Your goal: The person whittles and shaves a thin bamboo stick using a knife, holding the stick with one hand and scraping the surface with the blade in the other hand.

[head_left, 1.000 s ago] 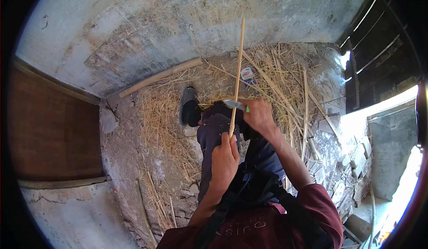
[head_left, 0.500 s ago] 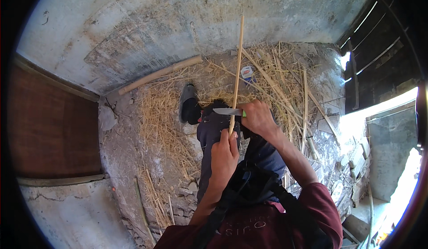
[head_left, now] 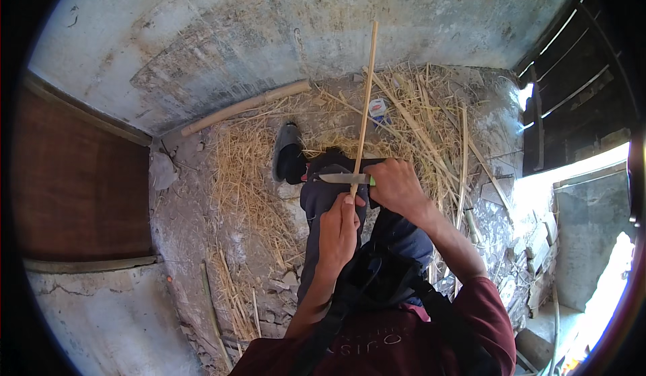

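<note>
A long thin bamboo strip [head_left: 368,93] points away from me toward the wall. Its near end is pinched in my left hand [head_left: 338,231], thumb along the top. My right hand [head_left: 398,186] is wrapped round the green handle of a knife [head_left: 342,179], mostly hidden in the fist. The blade lies crosswise over the strip, just beyond my left fingertips, its tip to the left. Both hands are over my dark trousers [head_left: 321,204], where small pale shavings lie.
Pale shavings [head_left: 249,174] and split bamboo strips [head_left: 420,130] litter the floor. A bamboo pole [head_left: 245,109] lies along the stained wall [head_left: 269,32]. Near the strips is a small white and blue packet [head_left: 378,109]. Broken rubble [head_left: 535,248] lies at the right, a brown panel [head_left: 81,181] at the left.
The knife has come slightly nearer to me along the strip, closer to my left fingertips. The strip's far end has tilted a little to the right, and the view has shifted slightly.
</note>
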`<state>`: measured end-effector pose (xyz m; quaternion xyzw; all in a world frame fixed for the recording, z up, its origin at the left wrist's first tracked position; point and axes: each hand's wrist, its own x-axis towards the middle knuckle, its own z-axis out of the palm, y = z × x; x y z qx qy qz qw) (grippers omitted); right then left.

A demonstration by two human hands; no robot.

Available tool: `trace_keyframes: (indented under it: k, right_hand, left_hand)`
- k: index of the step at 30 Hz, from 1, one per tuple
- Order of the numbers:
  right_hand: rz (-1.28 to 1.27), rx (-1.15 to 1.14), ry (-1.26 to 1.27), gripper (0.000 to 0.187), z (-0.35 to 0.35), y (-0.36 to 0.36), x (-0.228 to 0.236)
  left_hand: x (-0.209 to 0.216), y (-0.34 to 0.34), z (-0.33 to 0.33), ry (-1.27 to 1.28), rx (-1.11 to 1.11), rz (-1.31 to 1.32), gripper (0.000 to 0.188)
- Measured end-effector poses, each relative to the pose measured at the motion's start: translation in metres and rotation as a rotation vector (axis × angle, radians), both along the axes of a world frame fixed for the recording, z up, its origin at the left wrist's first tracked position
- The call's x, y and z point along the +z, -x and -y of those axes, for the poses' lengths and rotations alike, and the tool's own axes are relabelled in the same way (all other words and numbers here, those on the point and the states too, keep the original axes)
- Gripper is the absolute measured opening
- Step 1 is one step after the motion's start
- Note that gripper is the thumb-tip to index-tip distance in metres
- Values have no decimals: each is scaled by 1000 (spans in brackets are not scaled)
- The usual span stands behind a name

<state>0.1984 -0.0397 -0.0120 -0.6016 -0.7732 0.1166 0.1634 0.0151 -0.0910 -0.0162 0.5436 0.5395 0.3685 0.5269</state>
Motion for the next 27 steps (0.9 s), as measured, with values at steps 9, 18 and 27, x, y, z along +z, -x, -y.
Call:
trace_keyframes:
  k: [9,18,27]
  right_hand:
    - [35,0,60,30,-18,2,3]
    - [-22,-211,-104,18,-81,-31,-21]
    - [25,26,-57,29,-20,3,-9]
  left_hand:
    - [-4,0,0,-13,52,82,29]
    - [-2,0,1,-14,14,108,26]
    - [-4,7,1,36,33,149,27]
